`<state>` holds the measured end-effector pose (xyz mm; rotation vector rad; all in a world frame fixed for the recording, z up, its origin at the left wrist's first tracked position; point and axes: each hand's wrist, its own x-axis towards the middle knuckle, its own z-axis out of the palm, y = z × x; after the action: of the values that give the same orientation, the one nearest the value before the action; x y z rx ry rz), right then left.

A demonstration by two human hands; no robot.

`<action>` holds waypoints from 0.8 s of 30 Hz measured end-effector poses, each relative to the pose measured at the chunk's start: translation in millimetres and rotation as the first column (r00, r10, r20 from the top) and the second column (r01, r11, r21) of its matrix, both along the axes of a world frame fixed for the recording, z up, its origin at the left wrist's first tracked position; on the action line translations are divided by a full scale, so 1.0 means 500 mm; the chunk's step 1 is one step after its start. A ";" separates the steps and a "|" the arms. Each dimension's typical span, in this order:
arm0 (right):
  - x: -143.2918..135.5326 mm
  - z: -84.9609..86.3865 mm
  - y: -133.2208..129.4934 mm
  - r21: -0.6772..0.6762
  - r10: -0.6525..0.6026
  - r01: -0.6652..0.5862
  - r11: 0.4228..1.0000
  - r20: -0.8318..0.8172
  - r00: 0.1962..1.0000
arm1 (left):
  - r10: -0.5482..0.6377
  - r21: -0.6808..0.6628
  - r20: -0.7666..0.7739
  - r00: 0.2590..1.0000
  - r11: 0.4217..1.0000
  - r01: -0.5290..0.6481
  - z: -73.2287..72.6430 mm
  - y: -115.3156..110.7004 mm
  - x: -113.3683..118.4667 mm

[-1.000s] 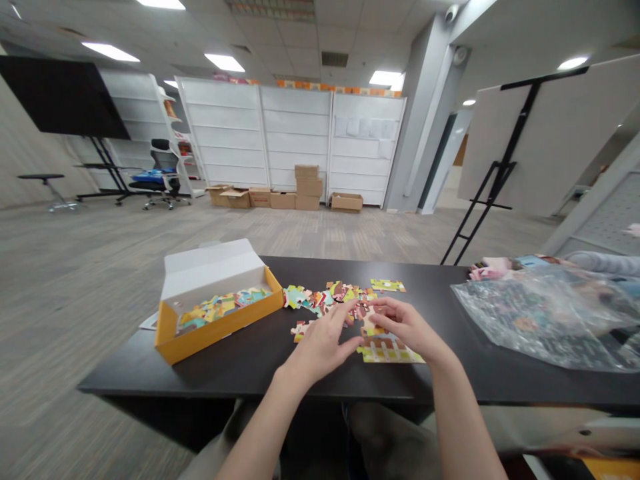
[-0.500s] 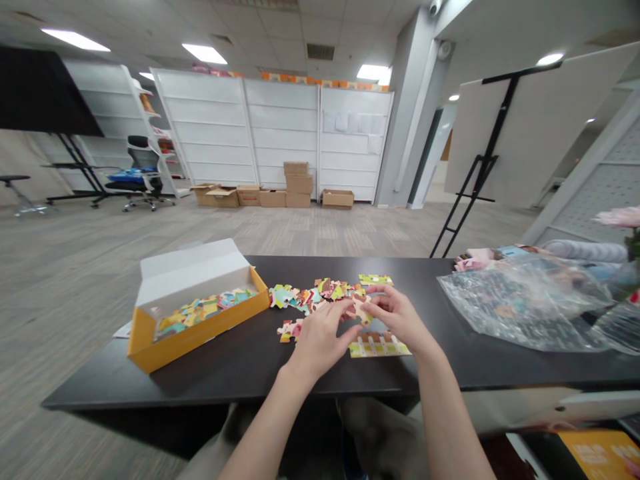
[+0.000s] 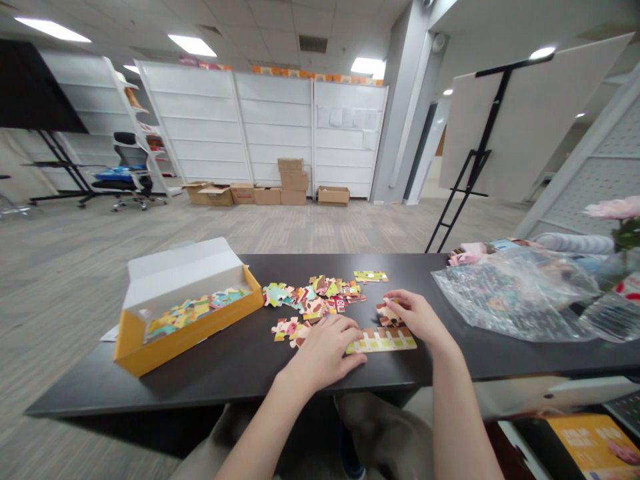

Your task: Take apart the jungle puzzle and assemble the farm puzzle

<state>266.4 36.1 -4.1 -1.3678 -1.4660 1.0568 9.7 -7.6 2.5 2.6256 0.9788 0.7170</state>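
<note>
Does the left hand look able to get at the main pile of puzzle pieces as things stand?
Probably yes: the pile lies just beyond the left hand, with nothing visible blocking the way. The right hand is off to the side, at a brown piece.

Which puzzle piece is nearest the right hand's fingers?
The brown-and-cream piece by the far edge of the fence strip; the jumbled pile and far green piece lie farther off.

Fence strip (image 3: 385, 342) and puzzle piece (image 3: 386, 316)

The strip, printed with pale posts over green below a brown band, lies flat, its left end partly hidden. The brown-and-cream piece is held at the strip's far edge; whether they interlock cannot be told. Loose pieces (image 3: 320, 307), multicoloured, overlap in a heap beyond and to the left.
</note>
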 end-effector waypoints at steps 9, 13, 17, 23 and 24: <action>0.017 -0.016 0.011 0.059 -0.021 0.011 0.998 0.171 0.985 | 0.007 -0.008 -0.064 0.998 1.000 -0.007 0.000 -0.006 0.003; 0.048 -0.024 0.009 0.068 -0.070 0.053 0.996 0.273 0.960 | 0.012 -0.005 -0.082 0.997 1.000 -0.012 0.003 -0.007 0.003; 0.056 -0.028 0.009 0.082 -0.099 0.071 0.994 0.416 0.904 | 0.009 -0.015 -0.102 0.995 1.000 -0.011 0.004 -0.009 0.004; 0.049 -0.025 0.010 0.114 -0.152 0.106 0.988 0.550 0.821 | 0.003 -0.016 -0.095 0.996 1.000 -0.005 0.000 -0.010 0.002; 0.049 -0.024 0.008 0.115 -0.161 0.116 0.987 0.561 0.812 | 0.005 -0.015 -0.094 0.996 1.000 -0.007 0.000 -0.010 0.002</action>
<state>290.9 40.3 -16.0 -1.8037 -1.7683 0.4987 10.7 -12.7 2.7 2.6654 1.0138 0.5893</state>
